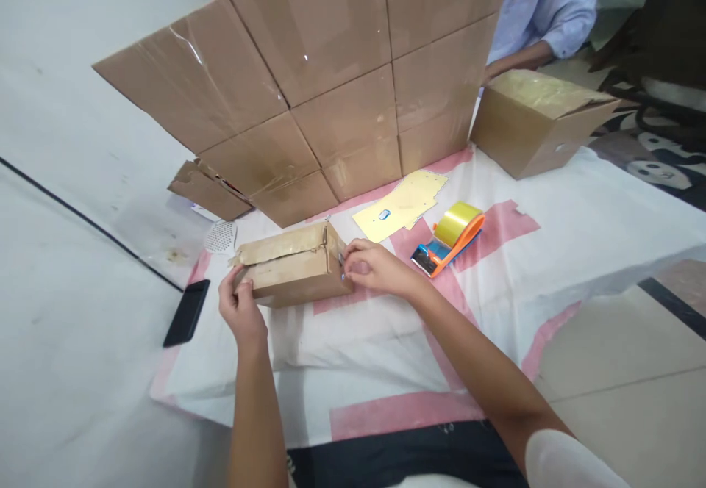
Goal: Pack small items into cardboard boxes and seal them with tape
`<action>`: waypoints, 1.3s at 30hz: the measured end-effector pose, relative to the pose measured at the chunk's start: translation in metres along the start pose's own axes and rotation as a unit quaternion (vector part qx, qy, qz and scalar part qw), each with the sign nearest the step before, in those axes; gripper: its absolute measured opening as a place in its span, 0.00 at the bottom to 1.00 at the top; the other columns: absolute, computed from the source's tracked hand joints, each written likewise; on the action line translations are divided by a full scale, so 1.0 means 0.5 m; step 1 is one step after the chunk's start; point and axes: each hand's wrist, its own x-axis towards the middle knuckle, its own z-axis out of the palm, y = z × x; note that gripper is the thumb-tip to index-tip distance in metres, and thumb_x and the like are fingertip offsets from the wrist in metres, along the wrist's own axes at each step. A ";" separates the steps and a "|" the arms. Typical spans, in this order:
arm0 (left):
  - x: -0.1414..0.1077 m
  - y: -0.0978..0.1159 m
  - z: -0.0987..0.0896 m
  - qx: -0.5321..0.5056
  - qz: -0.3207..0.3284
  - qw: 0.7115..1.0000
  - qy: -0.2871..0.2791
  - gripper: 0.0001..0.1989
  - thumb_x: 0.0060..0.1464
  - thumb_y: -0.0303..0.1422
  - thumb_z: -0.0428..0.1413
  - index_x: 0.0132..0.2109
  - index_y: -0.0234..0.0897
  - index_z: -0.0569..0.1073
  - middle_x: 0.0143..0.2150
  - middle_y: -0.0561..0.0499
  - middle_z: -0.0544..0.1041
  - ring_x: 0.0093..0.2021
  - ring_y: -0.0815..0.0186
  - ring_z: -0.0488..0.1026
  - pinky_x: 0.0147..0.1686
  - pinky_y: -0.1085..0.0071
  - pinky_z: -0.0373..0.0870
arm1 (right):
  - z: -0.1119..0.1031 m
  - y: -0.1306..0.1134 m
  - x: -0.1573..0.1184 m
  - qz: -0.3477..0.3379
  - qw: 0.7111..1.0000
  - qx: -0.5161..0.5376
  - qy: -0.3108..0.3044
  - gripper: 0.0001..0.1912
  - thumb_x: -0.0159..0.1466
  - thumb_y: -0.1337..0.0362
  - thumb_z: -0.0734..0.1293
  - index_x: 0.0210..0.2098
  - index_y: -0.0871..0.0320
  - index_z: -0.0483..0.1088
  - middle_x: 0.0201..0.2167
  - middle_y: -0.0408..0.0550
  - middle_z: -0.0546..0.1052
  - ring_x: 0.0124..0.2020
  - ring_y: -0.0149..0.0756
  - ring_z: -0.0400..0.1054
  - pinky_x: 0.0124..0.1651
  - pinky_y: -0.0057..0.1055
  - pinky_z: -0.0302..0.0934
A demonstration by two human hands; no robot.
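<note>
A small closed cardboard box (292, 286) lies lengthwise on the table before me, with a slit along its taped top. My left hand (241, 304) grips its left end, the thumb on the near side and the fingers over the corner. At the box's right end is my right hand (372, 264), its fingers bent and pressed together against the end face. A small whitish-blue spot shows by those fingertips, too small to make out. Right of that hand, an orange and blue tape dispenser (441, 249) holds a roll of yellowish tape.
A yellow sticker sheet (402, 205) lies behind the dispenser. Stacked taped cartons (342, 106) form a wall at the back. Another carton (535, 124) stands at the right, by a person in a light blue sleeve (568, 10). A dark phone (187, 313) lies at the left edge.
</note>
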 end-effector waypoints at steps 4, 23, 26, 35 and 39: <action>-0.003 0.005 0.003 -0.011 -0.008 1.000 0.011 0.18 0.58 0.35 0.54 0.53 0.38 0.77 0.56 0.46 0.76 0.60 0.56 0.70 0.61 0.58 0.64 | 0.034 0.006 -0.002 0.034 0.997 -0.036 0.063 0.08 0.60 0.76 0.68 0.32 0.58 0.76 0.41 0.50 0.75 0.43 0.38 0.72 0.48 0.33 0.64; -0.013 0.015 0.001 0.005 0.009 1.000 0.022 0.18 0.58 0.37 0.56 0.53 0.37 0.78 0.55 0.44 0.77 0.56 0.58 0.73 0.56 0.62 0.67 | 0.077 0.041 0.004 0.017 0.978 0.006 0.207 0.08 0.61 0.72 0.68 0.32 0.57 0.80 0.43 0.51 0.83 0.36 0.34 0.76 0.37 0.29 0.68; -0.014 0.016 0.002 0.002 0.013 1.000 0.027 0.17 0.59 0.36 0.56 0.53 0.37 0.79 0.55 0.44 0.77 0.56 0.58 0.73 0.57 0.62 0.67 | 0.082 0.035 0.002 0.024 0.976 -0.007 0.217 0.10 0.61 0.72 0.67 0.32 0.55 0.80 0.39 0.50 0.83 0.39 0.37 0.78 0.40 0.31 0.70; -0.016 0.026 0.005 -0.002 0.020 0.999 0.039 0.16 0.59 0.35 0.56 0.52 0.35 0.79 0.54 0.43 0.78 0.55 0.58 0.74 0.57 0.62 0.67 | 0.092 0.025 0.010 0.069 0.967 -0.016 0.243 0.07 0.60 0.71 0.67 0.31 0.57 0.77 0.29 0.46 0.80 0.28 0.33 0.71 0.34 0.29 0.64; -0.015 0.027 0.006 0.006 0.026 0.999 0.039 0.16 0.59 0.35 0.55 0.52 0.36 0.79 0.54 0.44 0.78 0.55 0.58 0.74 0.57 0.62 0.67 | 0.060 0.038 0.012 0.084 0.957 -0.055 0.273 0.05 0.60 0.70 0.66 0.29 0.57 0.74 0.27 0.44 0.77 0.26 0.32 0.67 0.32 0.28 0.62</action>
